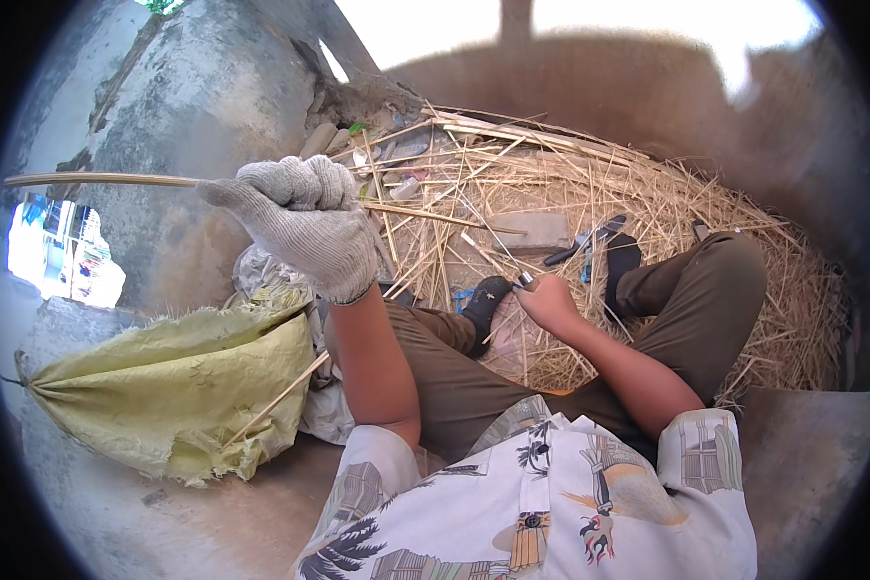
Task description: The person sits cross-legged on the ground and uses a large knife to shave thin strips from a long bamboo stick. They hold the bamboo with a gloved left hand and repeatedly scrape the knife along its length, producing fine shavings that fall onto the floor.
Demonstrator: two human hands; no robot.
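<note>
My left hand, in a knitted off-white glove, is raised at the left and closed around a bamboo strip. One end of the strip runs far out to the left. Its other end sticks out past the glove to the right, above the littered floor. My bare right hand is lower, between my bent legs, with its fingers wrapped round a knife. The slim blade slants up and to the left, apart from the strip. Most of the handle is hidden in my fist.
Shavings and split strips are heaped ahead and to the right. A grey brick lies among them, beside a dark, curved item. To my left sits a yellow-green woven sack. A stained wall rises beyond it.
</note>
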